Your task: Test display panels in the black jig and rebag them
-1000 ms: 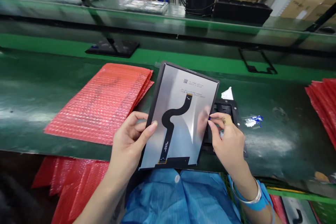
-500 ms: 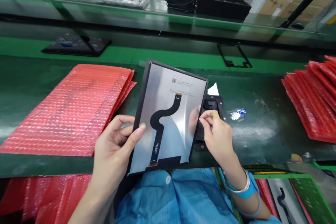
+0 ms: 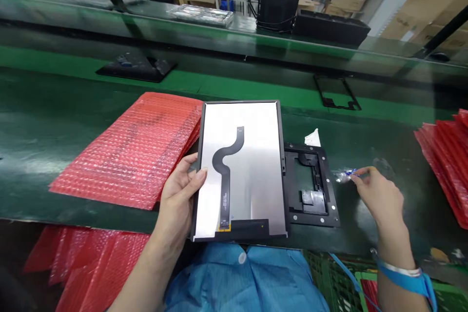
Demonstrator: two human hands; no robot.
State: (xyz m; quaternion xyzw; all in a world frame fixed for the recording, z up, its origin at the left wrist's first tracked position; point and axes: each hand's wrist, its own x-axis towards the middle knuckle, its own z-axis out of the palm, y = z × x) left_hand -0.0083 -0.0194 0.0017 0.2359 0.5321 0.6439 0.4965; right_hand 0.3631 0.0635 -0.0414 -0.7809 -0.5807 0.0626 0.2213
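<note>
My left hand [image 3: 179, 200] grips the left edge of a tablet display panel [image 3: 261, 170], thumb on its silvery back and the other fingers behind. A black S-shaped flex cable [image 3: 225, 180] runs down that back to a black strip at the bottom. Over on the right, my right hand [image 3: 382, 200] pinches at small scraps of clear and blue film [image 3: 342, 176] on the bench. A black fixture frame [image 3: 332, 204] lies between the panel and that hand, its left side partly covered by the panel.
Red bubble-wrap bags [image 3: 124, 151] are stacked at the left, with another red stack [image 3: 444, 165] at the right edge. A thin black frame [image 3: 338, 106] and a dark flat screen [image 3: 137, 69] lie farther back. A white scrap [image 3: 312, 138] touches the fixture's top.
My right hand has left the panel's right edge and moved right to the film scraps. The panel has turned more upright in my left hand, uncovering more of the fixture. The view has shifted left.
</note>
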